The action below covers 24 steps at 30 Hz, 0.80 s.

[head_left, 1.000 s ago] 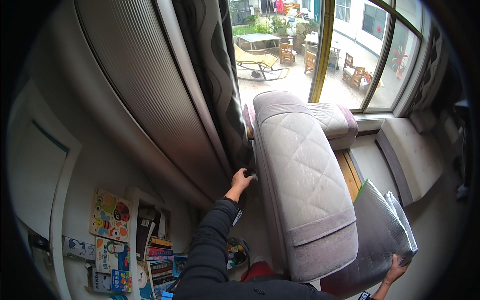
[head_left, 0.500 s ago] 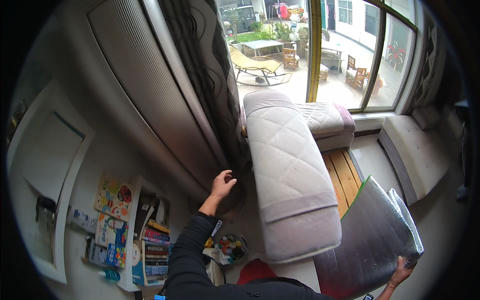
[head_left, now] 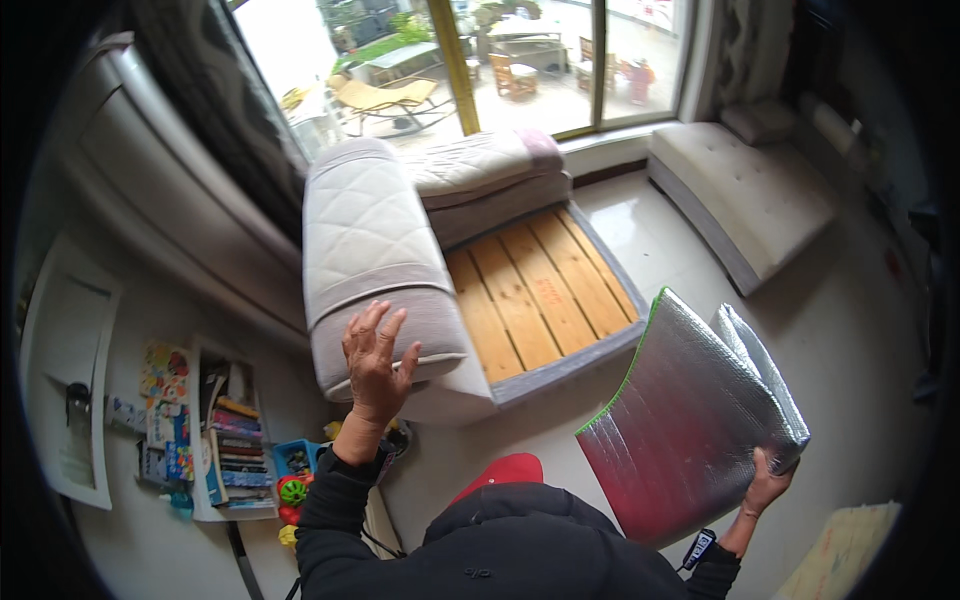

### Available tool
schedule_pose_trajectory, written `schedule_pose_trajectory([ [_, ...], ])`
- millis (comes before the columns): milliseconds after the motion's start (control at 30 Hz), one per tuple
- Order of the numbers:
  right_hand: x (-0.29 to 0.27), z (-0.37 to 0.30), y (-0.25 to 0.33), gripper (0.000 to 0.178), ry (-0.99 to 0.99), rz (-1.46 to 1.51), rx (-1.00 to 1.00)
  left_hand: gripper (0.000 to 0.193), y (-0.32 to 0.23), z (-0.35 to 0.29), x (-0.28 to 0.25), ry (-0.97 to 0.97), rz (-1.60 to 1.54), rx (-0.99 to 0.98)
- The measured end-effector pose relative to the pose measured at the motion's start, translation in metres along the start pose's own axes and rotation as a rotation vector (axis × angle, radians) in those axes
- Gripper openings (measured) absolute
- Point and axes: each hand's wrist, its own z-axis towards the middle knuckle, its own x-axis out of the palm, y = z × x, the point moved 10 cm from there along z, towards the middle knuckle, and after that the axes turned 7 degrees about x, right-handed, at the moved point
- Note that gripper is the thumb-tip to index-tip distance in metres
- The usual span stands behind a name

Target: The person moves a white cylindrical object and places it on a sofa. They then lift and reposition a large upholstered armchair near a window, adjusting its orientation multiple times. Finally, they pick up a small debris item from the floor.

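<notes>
A folded silver foil mat [head_left: 690, 420] with green edging hangs at the right, its foil layers bent over each other. My right hand [head_left: 768, 485] grips the mat by its lower right edge. Fingers spread, my left hand [head_left: 378, 365] is raised in front of the near end of the padded sofa arm [head_left: 362, 225]; whether it touches the fabric I cannot tell. Between the sofa arm and the mat lies the sofa's bare wooden slat base [head_left: 540, 290], framed in grey fabric.
A quilted backrest [head_left: 480, 165] stands along the window side. Farther right is a tufted bench [head_left: 745, 190]. Books fill a white shelf [head_left: 237, 430] at the left, near a blue toy bin [head_left: 297, 457]. A yellowish sheet [head_left: 845, 555] lies at the lower right.
The view has swung right, bringing more of the slat base into sight. My left hand has gone from beside the sofa arm to before its near end. My right hand keeps hold of the mat.
</notes>
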Motion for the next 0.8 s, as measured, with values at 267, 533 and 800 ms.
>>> schedule_pose_trajectory([
  [267,-0.037,0.087,-0.076,0.05,-0.165,-0.229,0.055,0.047,-0.097,0.053,0.199,0.231,-0.293,-0.001],
  [533,-0.04,0.151,-0.172,0.051,-0.351,-0.386,0.136,0.038,-0.155,0.119,0.472,0.467,-0.672,-0.053],
  [800,-0.016,0.203,-0.196,0.051,-0.501,-0.434,0.109,0.035,-0.219,0.164,0.55,0.552,-0.794,0.268],
])
